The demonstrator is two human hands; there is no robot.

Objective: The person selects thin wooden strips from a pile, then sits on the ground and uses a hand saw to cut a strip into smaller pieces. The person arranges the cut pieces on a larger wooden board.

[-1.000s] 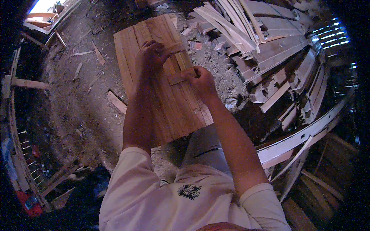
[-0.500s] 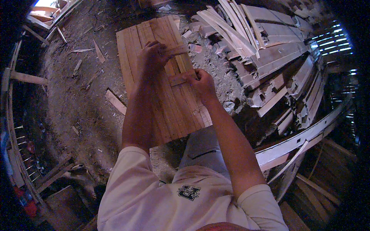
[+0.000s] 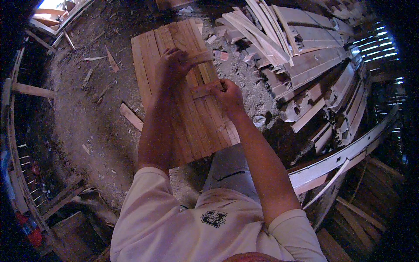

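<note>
A wooden work surface of planks laid side by side stands in front of my legs. Over its upper part, my left hand is closed on a pale short wooden strip that points to the right. Nearer to me, at the surface's right edge, my right hand pinches the right end of a second wooden strip. This darker strip lies roughly parallel to the first, with a small gap between them. The fingertips of my left hand are partly hidden by the hand itself.
Boards and thin battens lie in a large stack at the right. A long pale beam runs along the lower right. Wood scraps are scattered over the dirt floor at the left, with a wooden rail beyond.
Almost nothing differs. The fingers of my right hand have shifted very slightly on the darker strip, and both hands stay over the planks.
</note>
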